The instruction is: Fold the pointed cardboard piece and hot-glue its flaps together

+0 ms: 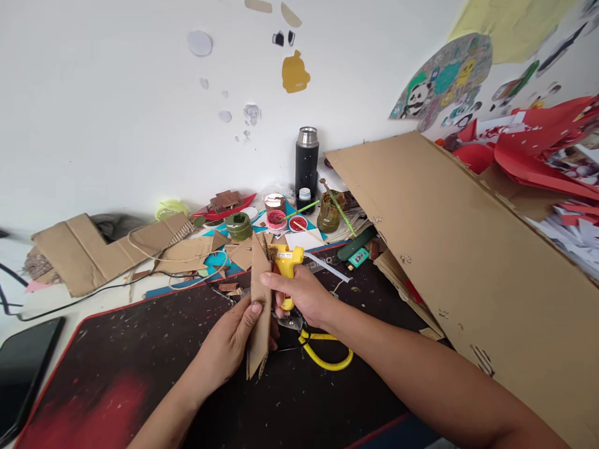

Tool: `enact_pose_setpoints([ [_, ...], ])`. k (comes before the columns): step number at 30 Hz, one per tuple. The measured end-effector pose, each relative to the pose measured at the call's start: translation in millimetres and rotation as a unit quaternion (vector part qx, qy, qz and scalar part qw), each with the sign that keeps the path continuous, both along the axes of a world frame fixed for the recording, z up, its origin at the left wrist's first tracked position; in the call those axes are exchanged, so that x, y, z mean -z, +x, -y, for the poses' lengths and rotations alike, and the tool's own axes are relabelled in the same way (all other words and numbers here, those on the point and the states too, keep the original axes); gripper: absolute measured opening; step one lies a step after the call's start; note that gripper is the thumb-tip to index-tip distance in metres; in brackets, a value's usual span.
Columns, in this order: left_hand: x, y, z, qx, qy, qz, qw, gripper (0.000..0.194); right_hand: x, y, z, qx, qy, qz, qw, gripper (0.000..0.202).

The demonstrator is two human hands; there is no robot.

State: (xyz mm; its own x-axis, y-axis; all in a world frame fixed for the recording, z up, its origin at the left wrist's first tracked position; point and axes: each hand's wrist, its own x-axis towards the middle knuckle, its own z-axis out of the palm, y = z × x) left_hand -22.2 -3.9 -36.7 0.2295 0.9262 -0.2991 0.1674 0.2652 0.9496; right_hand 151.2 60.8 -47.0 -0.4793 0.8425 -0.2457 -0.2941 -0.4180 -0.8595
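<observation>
My left hand (234, 333) is closed around a folded strip of brown cardboard (259, 318), thumb on its face and fingers behind it. The strip stands upright over the dark mat. In my right hand (306, 293) is a yellow hot glue gun (289, 259), its nozzle at the strip's upper right edge and a pale glue stick (327, 267) sticking out of its back. My right thumb reaches across onto the cardboard. Yellow-handled scissors (332, 365) lie on the mat just below my right hand, their blades partly hidden.
A large cardboard sheet (421, 237) leans over the right side. Along the wall stand a black thermos (307, 162), paint jars (239, 226) and cardboard scraps (98, 255). A black cable (93, 293) crosses the left, above a dark phone or tablet (28, 368). Dark mat (154, 349) beneath.
</observation>
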Motion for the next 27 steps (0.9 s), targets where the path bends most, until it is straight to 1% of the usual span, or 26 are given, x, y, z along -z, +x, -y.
enact_pose_setpoints([
  [5,-0.3,1.2,0.4,-0.016,-0.013,0.006,1.0,0.059,-1.5,-1.3,0.9,0.001,0.009,-0.001,1.0,0.051],
  [10,-2.9,4.1,-1.0,-0.037,-0.012,0.009,0.999,0.06,-1.2,-1.3,1.7,-0.008,0.017,-0.011,1.0,0.058],
  [13,-4.5,4.3,-2.8,-0.08,0.0,0.003,0.997,0.062,-0.3,0.2,0.8,-0.007,0.033,-0.019,0.999,0.058],
  [15,-5.3,3.6,-3.8,-0.11,-0.006,0.014,0.994,0.068,-0.3,1.3,-0.6,0.009,0.041,-0.022,0.999,0.057],
  [17,-6.5,2.7,-4.1,-0.124,-0.018,0.026,0.992,0.072,-0.6,2.2,-2.3,0.031,0.042,-0.025,0.998,0.057],
  [20,-9.4,2.9,-3.3,-0.114,-0.031,0.028,0.993,0.075,-0.6,3.0,-4.4,0.048,0.03,-0.03,0.998,0.059],
  [24,-12.0,3.7,-2.3,-0.076,-0.033,0.017,0.996,0.082,1.0,3.1,-3.9,0.023,0.029,-0.025,0.999,0.061],
  [27,-8.6,-0.1,-1.7,-0.039,-0.016,0.035,0.998,0.088,1.4,3.4,-2.5,0.011,0.044,-0.017,0.999,0.062],
])
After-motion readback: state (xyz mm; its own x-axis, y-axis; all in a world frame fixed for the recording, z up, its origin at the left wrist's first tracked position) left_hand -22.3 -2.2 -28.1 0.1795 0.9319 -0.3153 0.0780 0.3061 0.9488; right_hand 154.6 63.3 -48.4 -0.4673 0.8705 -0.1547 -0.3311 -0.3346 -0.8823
